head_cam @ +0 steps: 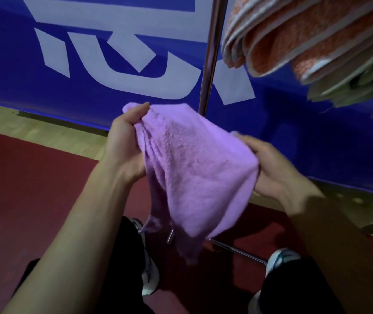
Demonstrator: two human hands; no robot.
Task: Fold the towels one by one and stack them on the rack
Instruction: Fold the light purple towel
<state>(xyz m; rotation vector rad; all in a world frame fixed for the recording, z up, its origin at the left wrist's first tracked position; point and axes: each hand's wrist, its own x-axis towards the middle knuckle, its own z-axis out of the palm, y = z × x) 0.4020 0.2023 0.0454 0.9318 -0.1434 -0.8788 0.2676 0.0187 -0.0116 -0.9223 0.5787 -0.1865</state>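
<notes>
Fold in progress, mid-air. Purple towel (194, 168) slung betw. both hands, well below orange stack (305, 39) on rack (210, 53). Left hand (124, 143) pinching bunched upper edge; right hand (269, 164) gripping opposite side, fingers prob. curled beneath. Fluffy, limp, lower corner drooping. Align edges, pull taut before next fold.

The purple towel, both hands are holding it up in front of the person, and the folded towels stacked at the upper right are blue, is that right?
Not quite. Both the left hand and right hand do hold the purple towel, but the head view shows the folded towels at upper right are orange with pale edges, not blue.
</notes>
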